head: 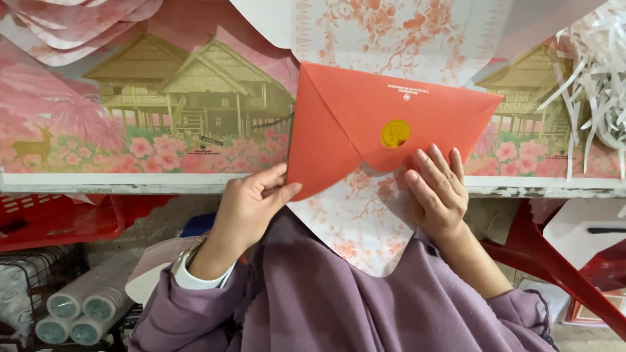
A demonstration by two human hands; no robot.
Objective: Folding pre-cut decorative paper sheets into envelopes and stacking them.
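A red-orange envelope [345,117] with a round yellow seal [395,133] on its flap lies tilted over a white sheet printed with orange flowers [355,221]. My left hand [251,205] pinches the envelope's lower left corner between thumb and fingers. With fingers flat and together, my right hand [435,189] presses on the floral sheet just below the envelope's flap, fingertips touching the envelope's lower edge. Purple sleeves cover both forearms.
Printed pink sheets with a golden stilt house and a deer [150,111] cover the tabletop. Shredded white paper [596,85] lies at the right. Below the table edge sit a red crate [59,218], rolls of plastic [78,309] and a red chair [561,261].
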